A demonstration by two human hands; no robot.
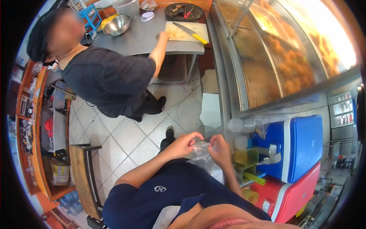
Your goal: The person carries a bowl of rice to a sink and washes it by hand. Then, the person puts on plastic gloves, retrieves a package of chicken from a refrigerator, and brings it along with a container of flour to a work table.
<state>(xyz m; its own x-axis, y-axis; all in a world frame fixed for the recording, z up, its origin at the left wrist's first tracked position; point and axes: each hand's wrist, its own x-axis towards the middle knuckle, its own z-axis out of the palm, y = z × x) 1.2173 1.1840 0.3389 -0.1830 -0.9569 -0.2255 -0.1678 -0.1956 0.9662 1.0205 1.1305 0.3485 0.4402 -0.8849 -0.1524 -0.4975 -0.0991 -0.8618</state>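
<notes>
My left hand (184,145) pinches one side of the mouth of a clear plastic bag (200,156) in front of my chest. On the bag's other side, my right hand (221,150) grips the edge with its fingers curled inward. The bag hangs thin and crumpled between both hands, and its lower part runs down against my dark blue shirt (183,183). Whether anything lies inside it is hard to tell.
A co-worker (105,77) in black stands at a steel table (137,45) with a cutting board (186,35), a yellow-handled knife (190,32) and a steel bowl (117,25). To my right are a glass food display case (274,57), a blue cooler (304,148) and a red cooler (297,197).
</notes>
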